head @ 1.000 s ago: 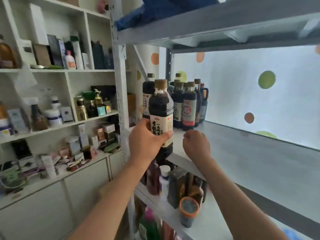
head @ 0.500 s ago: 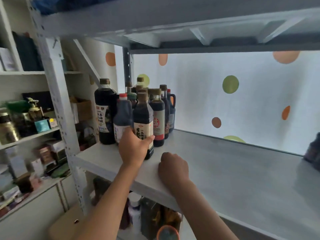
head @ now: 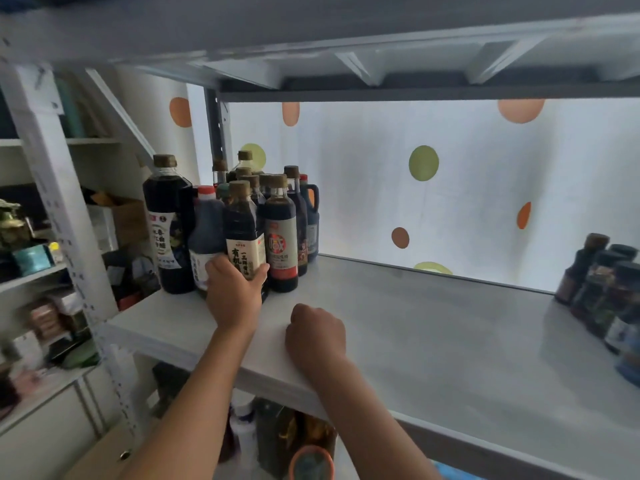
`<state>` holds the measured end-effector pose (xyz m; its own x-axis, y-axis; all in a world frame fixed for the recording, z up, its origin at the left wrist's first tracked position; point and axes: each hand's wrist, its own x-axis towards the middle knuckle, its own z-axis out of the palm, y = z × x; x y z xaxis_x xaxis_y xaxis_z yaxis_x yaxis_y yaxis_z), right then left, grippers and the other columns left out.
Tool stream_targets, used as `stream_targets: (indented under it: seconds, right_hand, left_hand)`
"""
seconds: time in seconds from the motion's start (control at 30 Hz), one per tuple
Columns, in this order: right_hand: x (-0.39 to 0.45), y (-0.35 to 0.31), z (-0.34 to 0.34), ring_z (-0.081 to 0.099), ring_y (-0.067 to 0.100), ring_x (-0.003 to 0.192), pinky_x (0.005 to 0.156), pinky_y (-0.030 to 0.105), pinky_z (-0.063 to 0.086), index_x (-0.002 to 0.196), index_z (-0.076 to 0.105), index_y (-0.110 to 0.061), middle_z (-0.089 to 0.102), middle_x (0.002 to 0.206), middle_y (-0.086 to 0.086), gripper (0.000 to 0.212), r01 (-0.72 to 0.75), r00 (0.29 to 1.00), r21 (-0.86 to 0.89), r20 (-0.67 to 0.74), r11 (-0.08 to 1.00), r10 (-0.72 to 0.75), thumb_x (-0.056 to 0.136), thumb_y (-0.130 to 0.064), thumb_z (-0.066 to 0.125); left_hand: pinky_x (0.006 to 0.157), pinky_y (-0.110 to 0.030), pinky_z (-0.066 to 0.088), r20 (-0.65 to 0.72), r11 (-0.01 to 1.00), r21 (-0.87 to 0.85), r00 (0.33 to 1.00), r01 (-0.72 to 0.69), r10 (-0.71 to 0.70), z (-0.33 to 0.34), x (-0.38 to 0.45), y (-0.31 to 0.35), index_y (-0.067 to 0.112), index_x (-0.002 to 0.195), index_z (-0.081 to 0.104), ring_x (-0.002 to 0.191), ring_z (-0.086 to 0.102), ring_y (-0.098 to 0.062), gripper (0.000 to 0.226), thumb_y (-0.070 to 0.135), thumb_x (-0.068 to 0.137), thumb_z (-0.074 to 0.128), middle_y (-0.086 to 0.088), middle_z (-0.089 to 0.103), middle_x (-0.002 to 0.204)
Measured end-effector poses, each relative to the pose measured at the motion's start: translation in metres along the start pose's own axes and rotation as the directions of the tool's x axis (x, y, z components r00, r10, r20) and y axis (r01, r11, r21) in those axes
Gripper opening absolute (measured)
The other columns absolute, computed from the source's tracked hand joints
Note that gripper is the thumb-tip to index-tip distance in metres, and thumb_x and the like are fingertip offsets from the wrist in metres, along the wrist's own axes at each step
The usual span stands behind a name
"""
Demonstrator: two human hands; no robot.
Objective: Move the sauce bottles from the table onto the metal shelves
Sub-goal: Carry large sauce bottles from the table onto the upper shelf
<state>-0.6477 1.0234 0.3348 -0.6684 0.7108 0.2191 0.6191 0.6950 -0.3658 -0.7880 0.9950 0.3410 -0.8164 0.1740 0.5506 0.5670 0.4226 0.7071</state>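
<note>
My left hand (head: 233,292) grips a dark sauce bottle (head: 242,226) with a brown cap and cream label, standing upright on the grey metal shelf (head: 433,344) at the front of a cluster of several dark sauce bottles (head: 277,216) at the shelf's left end. A tall dark bottle (head: 168,230) stands at the cluster's left. My right hand (head: 317,336) rests on the shelf near its front edge, fingers curled into a fist, holding nothing.
More dark bottles (head: 602,289) stand at the shelf's right end. The shelf above (head: 346,36) hangs low overhead. A lower shelf holds bottles and an orange-rimmed jar (head: 311,462). White cabinet shelves (head: 31,271) with clutter stand to the left, beside the shelf post (head: 65,216).
My left hand carried the bottle up from in front of the shelf edge and set it down beside the cluster. The view moved closer and to the right; my right hand stayed on the shelf.
</note>
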Motion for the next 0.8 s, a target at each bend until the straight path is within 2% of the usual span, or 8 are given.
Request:
stream_targets:
  seconds: [0.1,0.23,0.33,0.4,0.53,0.67,0.73,0.8]
  right_hand:
    - [0.001,0.0,0.001,0.062,0.031,0.097,0.077,0.034,0.043,0.107,0.062,-0.015,0.066,0.105,0.009,0.022,-0.003,1.0,0.012,-0.015,1.0,0.003,0.094,-0.02,0.045]
    - [0.002,0.002,0.002,0.062,0.028,0.094,0.078,0.034,0.046,0.106,0.063,-0.016,0.067,0.103,0.007,0.022,-0.005,1.0,0.01,-0.023,1.0,0.005,0.094,-0.02,0.045]
    - [0.002,0.002,0.002,0.062,0.027,0.095,0.079,0.034,0.046,0.107,0.063,-0.017,0.067,0.105,0.006,0.022,0.001,0.999,-0.001,-0.039,1.0,-0.001,0.095,-0.022,0.045]
    - [0.001,0.001,0.0,0.062,0.027,0.097,0.08,0.034,0.046,0.108,0.063,-0.017,0.067,0.107,0.007,0.023,-0.007,0.999,0.005,-0.034,1.0,0.007,0.095,-0.022,0.046]
    - [-0.001,0.001,-0.001,0.062,0.026,0.1,0.081,0.034,0.047,0.111,0.063,-0.018,0.067,0.11,0.006,0.023,-0.019,0.999,0.003,-0.03,1.0,0.019,0.095,-0.023,0.047]
    - [-0.011,-0.003,-0.003,0.063,0.025,0.098,0.076,0.033,0.046,0.112,0.059,-0.015,0.066,0.11,0.008,0.021,0.001,1.0,-0.038,-0.023,0.999,-0.002,0.099,-0.019,0.044]
    - [-0.02,-0.006,-0.002,0.063,0.026,0.1,0.078,0.033,0.047,0.115,0.057,-0.013,0.066,0.112,0.009,0.022,0.026,1.0,-0.085,-0.002,0.996,-0.027,0.099,-0.017,0.043]
    - [-0.032,-0.008,-0.003,0.061,0.025,0.098,0.08,0.034,0.049,0.116,0.058,-0.012,0.065,0.111,0.009,0.023,0.048,0.999,-0.122,0.026,0.991,-0.045,0.098,-0.017,0.044]
  left_hand:
    - [0.064,-0.046,0.051,-0.003,0.996,0.087,1.0,-0.009,0.009,0.001,-0.002,0.003,0.003,0.12,0.044,0.099,0.06,-0.039,0.071,0.056,0.079,0.068,-0.018,0.054,0.116]
    - [0.064,-0.046,0.052,0.033,0.994,0.105,0.999,-0.011,0.008,-0.001,-0.004,0.003,0.003,0.122,0.042,0.101,0.06,-0.038,0.072,0.056,0.08,0.067,-0.017,0.053,0.118]
    - [0.072,-0.047,0.054,0.14,0.986,0.16,0.99,-0.037,0.015,-0.005,-0.01,-0.003,0.004,0.132,0.038,0.108,0.058,-0.035,0.076,0.048,0.08,0.072,-0.016,0.053,0.125]
    - [0.077,-0.044,0.053,0.213,0.967,0.256,0.976,-0.019,-0.037,-0.013,-0.018,-0.005,0.006,0.131,0.041,0.109,0.059,-0.033,0.067,0.04,0.082,0.073,-0.015,0.056,0.125]
    - [0.08,-0.037,0.047,0.325,0.914,0.402,0.942,-0.052,-0.089,-0.035,-0.043,-0.007,0.009,0.12,0.052,0.106,0.06,-0.028,0.038,0.034,0.092,0.058,-0.011,0.063,0.118]
    - [0.1,-0.04,0.037,0.473,0.9,0.358,0.879,-0.248,0.054,-0.058,-0.073,-0.02,0.014,0.106,0.058,0.113,0.054,-0.025,0.031,0.03,0.098,0.033,-0.004,0.061,0.117]
    - [0.115,-0.041,0.022,0.505,0.876,0.325,0.848,-0.358,0.159,-0.075,-0.095,-0.029,0.015,0.126,0.054,0.133,0.04,-0.023,0.042,0.03,0.102,0.023,-0.001,0.051,0.136]
    - [0.12,-0.039,0.014,0.511,0.859,0.307,0.833,-0.41,0.214,-0.091,-0.117,-0.038,0.014,0.145,0.037,0.144,0.024,-0.02,0.045,0.029,0.105,0.022,-0.001,0.033,0.154]
